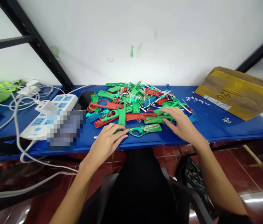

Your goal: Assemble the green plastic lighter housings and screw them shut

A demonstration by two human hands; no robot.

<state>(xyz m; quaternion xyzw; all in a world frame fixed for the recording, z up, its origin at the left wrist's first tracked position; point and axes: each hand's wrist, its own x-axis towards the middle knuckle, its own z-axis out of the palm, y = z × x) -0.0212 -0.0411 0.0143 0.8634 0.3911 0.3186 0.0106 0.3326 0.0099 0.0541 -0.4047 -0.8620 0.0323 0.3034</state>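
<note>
A green utility lighter [145, 129] lies opened near the front edge of the table, its clear fuel tank, trigger loop and wires showing. My left hand [108, 138] has its fingertips closed at the narrow left end of this lighter. Just behind it, my right hand [179, 123] rests at the right side of the pile with thumb and forefinger apart, touching or hovering over a green casing half [156, 119]. A red casing half [140, 116] lies beside that. Behind both hands spreads a heap of green, red and blue lighter casings with metal tubes and white wires.
To the left are a white power strip [39, 124] with cables, a dark phone [84, 99] and a blurred-out flat object [67, 130]. A cardboard box [236, 93] with yellow tape stands at right. Small white bits [198, 100] and a clear piece [226, 120] lie near it.
</note>
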